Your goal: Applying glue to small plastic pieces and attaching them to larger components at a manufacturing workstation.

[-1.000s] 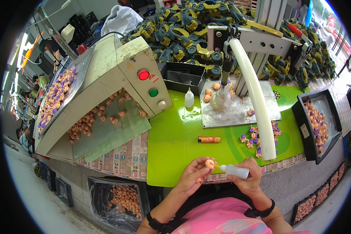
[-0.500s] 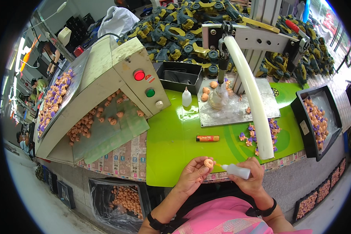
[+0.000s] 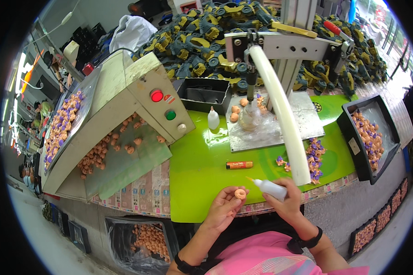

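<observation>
In my left hand (image 3: 221, 211) a small peach-coloured doll head (image 3: 240, 194) is pinched between thumb and fingers, its round opening facing up. My right hand (image 3: 287, 200) grips a white squeeze bottle (image 3: 270, 188) whose thin yellow tip points left, a little above and apart from the head. Both hands are over the near edge of the green mat (image 3: 192, 183). Beyond them lies an orange and black tube (image 3: 239, 164). To the right, small purple and peach figure parts (image 3: 315, 158) sit in a pile, partly behind a thick white lever (image 3: 287, 114).
A press on a metal plate (image 3: 303, 119) stands ahead, with another white bottle (image 3: 213, 118) beside it. A beige machine (image 3: 124, 96) holding many heads is at left. A black tray of parts (image 3: 374, 105) stands right; a lined bin (image 3: 117, 238) is below left. Toy vehicles (image 3: 192, 46) are heaped behind.
The bottle's tip has come away from the doll head, rising up and to the left. My left hand has lowered slightly and turned the head's opening upward. The whole view has shifted a little.
</observation>
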### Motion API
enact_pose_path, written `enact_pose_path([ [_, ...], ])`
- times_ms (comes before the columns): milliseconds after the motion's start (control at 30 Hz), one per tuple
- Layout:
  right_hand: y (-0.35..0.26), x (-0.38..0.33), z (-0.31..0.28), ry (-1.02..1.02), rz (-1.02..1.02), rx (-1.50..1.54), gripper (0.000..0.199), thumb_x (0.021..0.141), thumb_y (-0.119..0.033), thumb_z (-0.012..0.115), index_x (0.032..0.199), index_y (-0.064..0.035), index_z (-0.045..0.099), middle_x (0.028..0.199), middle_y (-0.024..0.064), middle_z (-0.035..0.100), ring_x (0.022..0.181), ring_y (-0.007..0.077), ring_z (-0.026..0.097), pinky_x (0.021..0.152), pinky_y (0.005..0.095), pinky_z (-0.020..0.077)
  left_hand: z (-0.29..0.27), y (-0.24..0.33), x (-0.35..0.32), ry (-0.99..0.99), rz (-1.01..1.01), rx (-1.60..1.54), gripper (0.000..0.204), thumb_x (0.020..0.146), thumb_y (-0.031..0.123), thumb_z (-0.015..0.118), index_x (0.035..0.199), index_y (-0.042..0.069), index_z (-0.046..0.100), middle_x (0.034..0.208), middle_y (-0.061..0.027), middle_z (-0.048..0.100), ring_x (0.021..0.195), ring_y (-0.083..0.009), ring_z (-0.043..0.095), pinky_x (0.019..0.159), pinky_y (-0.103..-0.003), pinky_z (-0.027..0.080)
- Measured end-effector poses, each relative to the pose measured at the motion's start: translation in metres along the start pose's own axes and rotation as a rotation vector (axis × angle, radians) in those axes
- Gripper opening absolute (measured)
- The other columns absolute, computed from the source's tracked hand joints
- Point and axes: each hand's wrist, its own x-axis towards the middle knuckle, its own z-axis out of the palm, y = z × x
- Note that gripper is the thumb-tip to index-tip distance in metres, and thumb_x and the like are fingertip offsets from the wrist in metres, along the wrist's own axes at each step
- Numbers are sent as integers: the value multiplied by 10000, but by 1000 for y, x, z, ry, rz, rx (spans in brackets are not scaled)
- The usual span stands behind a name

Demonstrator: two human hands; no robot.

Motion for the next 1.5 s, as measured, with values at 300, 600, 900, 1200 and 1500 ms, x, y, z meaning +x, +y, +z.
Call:
enact_pose_path([
  [300, 50, 3, 45, -301, 99, 1, 457, 791, -33, 718, 1185, -46, 488, 1241, 120, 578, 1133, 211, 561, 936, 322, 456, -7, -2, -3, -4, 48, -80, 348, 811, -176, 560, 1061, 66, 576, 1188, -118, 592, 1206, -254, 538, 1018, -326, 479],
  [600, 17, 63, -15, -147, -252, -632, 307, 782, -43, 581, 1088, -47, 613, 1118, 119, 616, 1001, 312, 551, 850, 430, 428, -4, 2, -3, 25, 24, -97, 361, 795, -199, 547, 1038, 65, 585, 1180, -122, 604, 1207, -257, 540, 1025, -333, 477],
  [900, 23, 68, -20, -328, -143, -459, 171, 779, -48, 614, 933, -77, 683, 844, 106, 617, 822, 304, 603, 722, 398, 488, 1, -1, -7, 0, -13, -68, 353, 835, -129, 581, 1134, 58, 587, 1170, -129, 613, 1125, -260, 595, 953, -327, 530],
  [1200, -30, 18, -20, -355, 201, 221, 190, 779, -70, 760, 948, -23, 689, 853, 91, 676, 724, 146, 656, 641, 260, 518, 13, -11, -3, -90, -93, 86, 364, 875, -5, 633, 1225, 40, 541, 1162, -105, 602, 1054, -205, 614, 909, -315, 539],
  [1500, -21, 12, -20, -371, 153, 155, 152, 752, -70, 785, 863, -18, 695, 786, 78, 671, 686, 148, 649, 614, 265, 516, 15, -15, -2, -122, 13, 261, 336, 833, -26, 679, 1159, 4, 602, 1063, -105, 652, 937, -162, 649, 848, -299, 564],
])
